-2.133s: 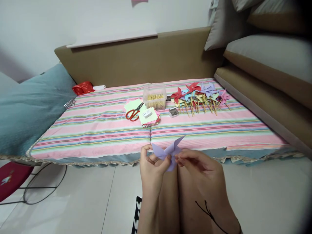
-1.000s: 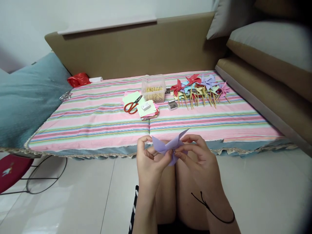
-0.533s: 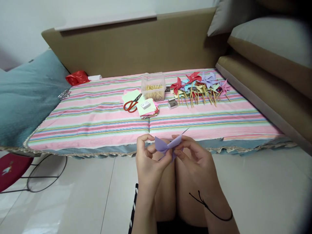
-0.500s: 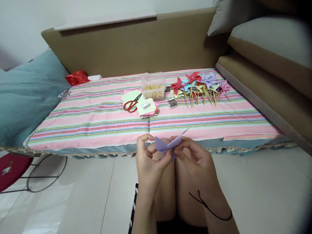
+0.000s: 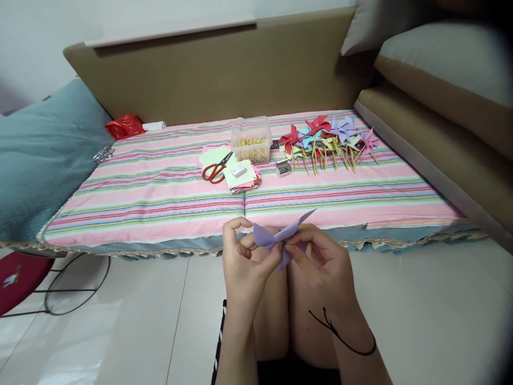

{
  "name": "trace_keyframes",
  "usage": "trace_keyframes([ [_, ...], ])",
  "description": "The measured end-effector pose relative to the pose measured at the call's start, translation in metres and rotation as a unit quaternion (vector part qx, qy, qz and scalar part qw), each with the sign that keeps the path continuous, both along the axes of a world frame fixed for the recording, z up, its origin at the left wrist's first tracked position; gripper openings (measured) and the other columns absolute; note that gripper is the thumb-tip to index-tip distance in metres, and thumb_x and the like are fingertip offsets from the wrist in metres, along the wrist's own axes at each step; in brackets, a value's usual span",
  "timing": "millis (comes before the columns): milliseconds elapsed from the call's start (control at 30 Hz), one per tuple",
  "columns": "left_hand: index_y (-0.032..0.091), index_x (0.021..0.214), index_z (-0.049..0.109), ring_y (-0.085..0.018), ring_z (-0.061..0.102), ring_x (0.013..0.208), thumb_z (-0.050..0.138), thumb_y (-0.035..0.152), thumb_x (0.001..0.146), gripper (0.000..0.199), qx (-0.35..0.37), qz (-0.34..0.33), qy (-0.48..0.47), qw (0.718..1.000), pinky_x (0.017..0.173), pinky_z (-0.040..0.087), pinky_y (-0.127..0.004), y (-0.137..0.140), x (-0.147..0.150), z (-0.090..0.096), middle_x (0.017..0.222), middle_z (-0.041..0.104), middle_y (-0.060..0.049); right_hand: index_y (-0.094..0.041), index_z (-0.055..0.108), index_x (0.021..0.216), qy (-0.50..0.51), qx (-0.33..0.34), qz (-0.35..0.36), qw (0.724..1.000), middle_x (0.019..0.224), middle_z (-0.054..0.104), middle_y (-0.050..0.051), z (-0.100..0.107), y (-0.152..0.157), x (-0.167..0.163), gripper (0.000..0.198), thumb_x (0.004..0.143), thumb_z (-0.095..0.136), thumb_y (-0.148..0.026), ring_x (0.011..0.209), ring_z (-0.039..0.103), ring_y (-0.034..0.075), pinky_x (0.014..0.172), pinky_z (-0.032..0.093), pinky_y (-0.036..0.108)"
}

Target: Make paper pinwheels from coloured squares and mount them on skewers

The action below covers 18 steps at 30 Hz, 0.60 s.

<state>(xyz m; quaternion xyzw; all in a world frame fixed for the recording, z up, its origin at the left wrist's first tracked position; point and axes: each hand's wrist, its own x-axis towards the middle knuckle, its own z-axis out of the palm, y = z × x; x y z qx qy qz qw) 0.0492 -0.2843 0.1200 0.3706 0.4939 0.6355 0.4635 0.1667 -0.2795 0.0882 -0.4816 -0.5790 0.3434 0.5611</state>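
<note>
A purple paper pinwheel, its blades folded in toward the middle, is held above my knees. My left hand pinches it from the left, with the thumb near the centre. On the other side my right hand grips it between thumb and fingers, and a black cord circles that wrist. The thumbs nearly meet at the pinwheel's centre; whether a pin is there I cannot make out. Beyond the hands, finished pinwheels on wooden sticks lie in a pile on the striped cloth.
On the seat stand a clear plastic box of wooden sticks and an open small box of pins. Red-handled scissors rest by coloured paper sheets. A red plastic bag lies far left; a red stool stands on the floor.
The pinwheel has turned slightly in my fingers, so its right blade shows broader and its lower part reaches further down. Both hands keep hold of it.
</note>
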Motion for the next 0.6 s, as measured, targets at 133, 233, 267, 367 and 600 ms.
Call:
trace_keyframes([
  [133, 0.026, 0.093, 0.042, -0.013, 0.069, 0.065, 0.075, 0.008, 0.065, 0.047, 0.001, 0.003, -0.006, 1.0, 0.063, 0.051, -0.022, 0.0001, 0.0004, 0.001, 0.069, 0.072, 0.005, -0.023, 0.066, 0.076, 0.004, 0.003, -0.001, 1.0, 0.082, 0.067, 0.005, 0.0015, 0.0001, -0.0007, 0.006, 0.081, 0.065, -0.022, 0.08, 0.062, 0.021, 0.072, 0.051, 0.036],
  [233, 0.026, 0.093, 0.042, -0.014, 0.07, 0.066, 0.076, 0.009, 0.063, 0.048, -0.003, 0.001, -0.003, 1.0, 0.065, 0.052, -0.023, -0.0001, 0.0004, 0.0016, 0.07, 0.073, 0.004, -0.023, 0.067, 0.075, 0.011, 0.002, 0.001, 1.0, 0.082, 0.068, 0.004, 0.0032, -0.0002, -0.0014, 0.006, 0.081, 0.065, -0.021, 0.08, 0.063, 0.021, 0.072, 0.052, 0.036],
  [267, 0.026, 0.093, 0.042, -0.014, 0.07, 0.066, 0.076, 0.009, 0.063, 0.048, -0.004, 0.001, -0.002, 1.0, 0.065, 0.052, -0.023, -0.0002, 0.0004, 0.0018, 0.07, 0.073, 0.004, -0.023, 0.067, 0.075, 0.012, 0.001, 0.003, 1.0, 0.082, 0.069, 0.004, 0.0038, -0.0002, -0.0015, 0.007, 0.081, 0.065, -0.021, 0.08, 0.063, 0.021, 0.072, 0.052, 0.036],
  [367, 0.026, 0.092, 0.041, -0.015, 0.071, 0.066, 0.075, 0.009, 0.063, 0.048, -0.006, -0.002, -0.002, 1.0, 0.066, 0.053, -0.024, -0.0003, -0.0001, 0.0022, 0.071, 0.073, 0.003, -0.024, 0.067, 0.075, 0.012, -0.001, 0.003, 1.0, 0.081, 0.069, 0.004, 0.0054, -0.0005, -0.0014, 0.008, 0.081, 0.065, -0.02, 0.079, 0.063, 0.021, 0.071, 0.051, 0.035],
  [600, 0.025, 0.092, 0.04, -0.016, 0.073, 0.07, 0.075, 0.007, 0.062, 0.049, 0.001, -0.035, 0.022, 0.999, 0.07, 0.053, -0.026, 0.0032, -0.0085, -0.0013, 0.072, 0.075, 0.002, -0.024, 0.07, 0.077, 0.014, -0.017, -0.002, 1.0, 0.084, 0.07, 0.004, 0.0045, -0.002, -0.0022, 0.008, 0.081, 0.065, -0.02, 0.083, 0.063, 0.023, 0.073, 0.051, 0.037],
])
